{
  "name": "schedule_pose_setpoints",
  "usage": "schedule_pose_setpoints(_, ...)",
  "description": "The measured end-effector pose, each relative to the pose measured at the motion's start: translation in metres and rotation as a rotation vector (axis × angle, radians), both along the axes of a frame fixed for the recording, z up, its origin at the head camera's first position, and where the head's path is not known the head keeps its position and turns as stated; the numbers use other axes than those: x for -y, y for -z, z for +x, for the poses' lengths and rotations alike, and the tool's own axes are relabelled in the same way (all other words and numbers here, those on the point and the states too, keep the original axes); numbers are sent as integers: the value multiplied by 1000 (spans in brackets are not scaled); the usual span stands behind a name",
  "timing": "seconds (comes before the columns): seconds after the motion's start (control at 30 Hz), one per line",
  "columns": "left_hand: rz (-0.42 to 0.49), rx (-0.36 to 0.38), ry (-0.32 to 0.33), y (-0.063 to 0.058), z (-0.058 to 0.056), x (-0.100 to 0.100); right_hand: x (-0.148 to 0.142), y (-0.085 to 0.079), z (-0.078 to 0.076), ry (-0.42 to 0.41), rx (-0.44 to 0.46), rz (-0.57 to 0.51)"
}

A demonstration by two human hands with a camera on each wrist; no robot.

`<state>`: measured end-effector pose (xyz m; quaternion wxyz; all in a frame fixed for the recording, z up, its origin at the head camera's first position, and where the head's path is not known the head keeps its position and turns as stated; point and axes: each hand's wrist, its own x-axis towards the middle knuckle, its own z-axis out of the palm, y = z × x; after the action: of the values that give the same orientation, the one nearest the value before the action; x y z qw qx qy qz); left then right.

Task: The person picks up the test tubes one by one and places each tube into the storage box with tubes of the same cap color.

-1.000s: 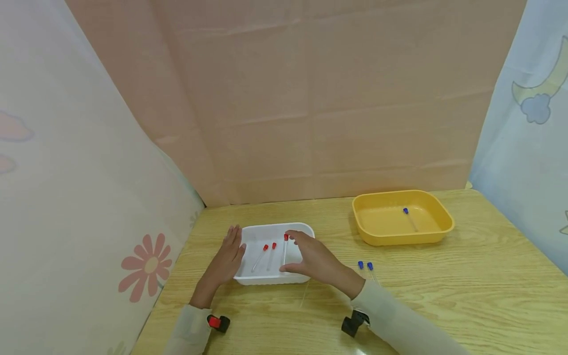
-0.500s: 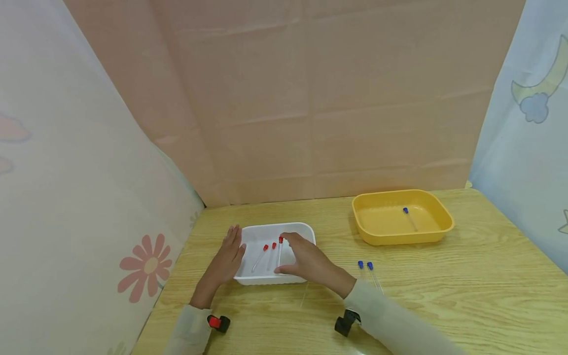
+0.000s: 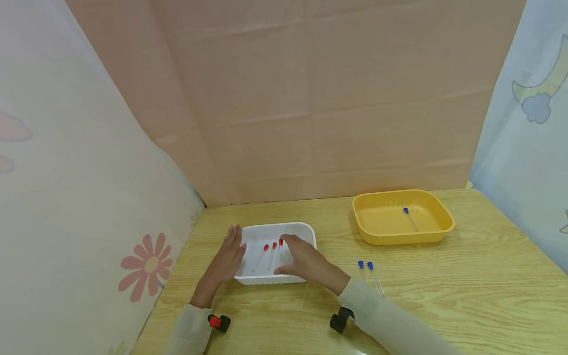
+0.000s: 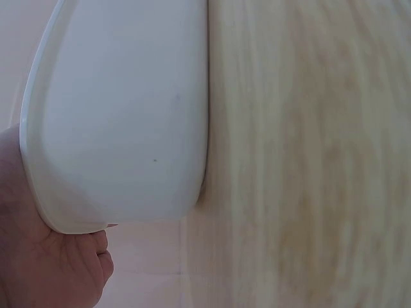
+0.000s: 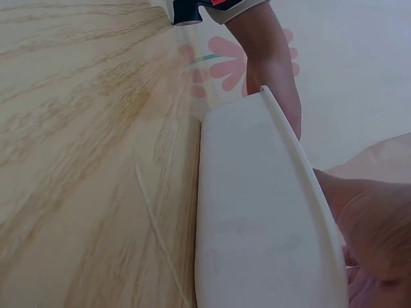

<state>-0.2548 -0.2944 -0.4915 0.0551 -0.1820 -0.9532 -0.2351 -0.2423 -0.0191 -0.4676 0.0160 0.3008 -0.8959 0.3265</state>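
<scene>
A white tray point(image 3: 275, 280) sits on the table before me. My left hand point(image 3: 226, 257) rests along its left end with straight fingers; the left wrist view shows that hand point(image 4: 51, 263) against the tray rim point(image 4: 29, 128). Inside lie two clear test tubes with red caps, a slanted tube point(image 3: 260, 259) and a straighter tube point(image 3: 271, 256). Just right of them, my right hand point(image 3: 306, 257) holds a third red-capped test tube point(image 3: 279, 255) by its ends, index finger at the cap and thumb at the bottom. In the right wrist view the tray wall point(image 5: 257, 212) hides that tube.
A yellow tray point(image 3: 401, 240) stands at the back right, with one blue-capped test tube point(image 3: 411, 221) in it. Two more blue-capped test tubes point(image 3: 376, 281) lie on the table point(image 3: 466, 286) in front of it. Fabric walls enclose the table's back and sides.
My right hand has shifted slightly left and lowered the red-capped test tube into the white tray beside the other two. The left hand has stayed put.
</scene>
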Motion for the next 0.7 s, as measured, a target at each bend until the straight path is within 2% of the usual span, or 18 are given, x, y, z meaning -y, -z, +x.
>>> schedule_pose_setpoints(0.27,11,-19,2,0,-1,-1,7,-1,-3,11,-26,26)
schedule_pose_setpoints(0.7,4,-25,3,2,-1,0,14,1,-12,26,8,37)
